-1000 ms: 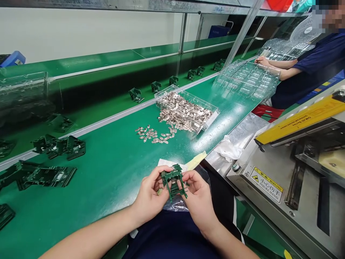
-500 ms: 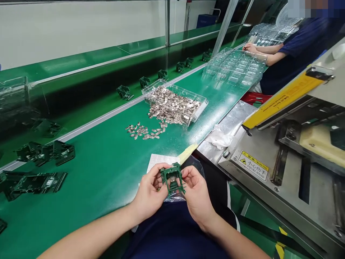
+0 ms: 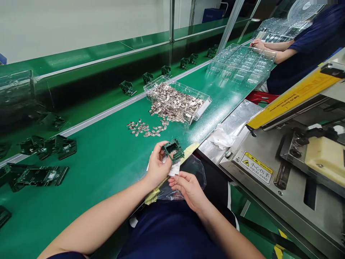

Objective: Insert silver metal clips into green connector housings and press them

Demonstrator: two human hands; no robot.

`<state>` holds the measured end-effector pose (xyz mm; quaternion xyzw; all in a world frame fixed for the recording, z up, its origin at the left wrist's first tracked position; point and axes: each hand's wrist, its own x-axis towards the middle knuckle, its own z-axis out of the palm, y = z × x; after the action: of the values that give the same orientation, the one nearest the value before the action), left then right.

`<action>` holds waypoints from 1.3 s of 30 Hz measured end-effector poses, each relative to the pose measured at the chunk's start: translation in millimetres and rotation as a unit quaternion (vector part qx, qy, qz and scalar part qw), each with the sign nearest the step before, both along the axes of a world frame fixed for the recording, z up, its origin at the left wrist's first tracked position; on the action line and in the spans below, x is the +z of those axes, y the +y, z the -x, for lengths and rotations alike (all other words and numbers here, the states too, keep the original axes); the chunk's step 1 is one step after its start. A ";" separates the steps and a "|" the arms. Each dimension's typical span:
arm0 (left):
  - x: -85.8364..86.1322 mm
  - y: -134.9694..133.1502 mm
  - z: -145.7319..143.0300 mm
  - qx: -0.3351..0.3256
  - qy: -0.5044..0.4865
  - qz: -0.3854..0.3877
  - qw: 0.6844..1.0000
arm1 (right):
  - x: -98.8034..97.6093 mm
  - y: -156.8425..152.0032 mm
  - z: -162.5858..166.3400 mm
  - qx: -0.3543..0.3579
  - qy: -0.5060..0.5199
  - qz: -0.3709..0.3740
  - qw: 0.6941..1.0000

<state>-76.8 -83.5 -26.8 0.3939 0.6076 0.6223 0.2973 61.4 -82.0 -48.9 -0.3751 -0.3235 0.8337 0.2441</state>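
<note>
My left hand (image 3: pixel 158 166) is closed around a green plastic frame (image 3: pixel 177 154) with a square opening, tilted so its open side faces up. Under the frame lies a silvery ribbed sheet (image 3: pixel 174 169), partly covered by the hand and the frame. My right hand (image 3: pixel 191 187) is at the sheet's near edge, thumb and fingertips pinched together. Whatever is between those fingertips is too small to make out. Yellow tape (image 3: pixel 152 196) and clear plastic film (image 3: pixel 195 169) lie around the sheet at the table's edge.
A clear tray (image 3: pixel 203 109) heaped with small metal clips stands ahead, loose clips (image 3: pixel 138 126) beside it. More green frames (image 3: pixel 64 147) sit left and along the back. Right are a metal machine (image 3: pixel 242 187) and a crumpled white cloth (image 3: pixel 221 136). A co-worker's hands (image 3: pixel 258 45) are beyond clear trays (image 3: pixel 239 66).
My left hand has lifted the green frame forward and tilted it. The right hand has let go of the frame and moved down to the ribbed sheet's near edge.
</note>
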 end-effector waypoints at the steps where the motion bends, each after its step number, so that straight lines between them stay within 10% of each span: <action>1: -0.6 -0.7 0.1 -0.005 -0.009 -0.008 1.000 | -0.8 2.6 2.1 0.006 -0.005 0.003 1.000; 25: -4.7 2.9 0.1 -0.008 -0.027 -0.016 0.999 | -45.3 26.8 -16.8 0.055 -0.201 -0.200 0.958; 32: 4.2 5.5 3.5 0.012 -0.089 -0.050 0.995 | -22.5 34.9 -31.2 -0.045 -0.249 -0.339 0.906; 39: 16.4 -6.8 -10.6 -0.023 -0.184 -0.055 0.981 | 41.8 10.9 -30.8 -0.122 -0.183 -0.412 0.884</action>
<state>-66.3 -90.3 -10.4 0.3021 0.4982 0.7095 0.3964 92.2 -71.1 -7.1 -0.4235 -0.6281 0.5057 0.4128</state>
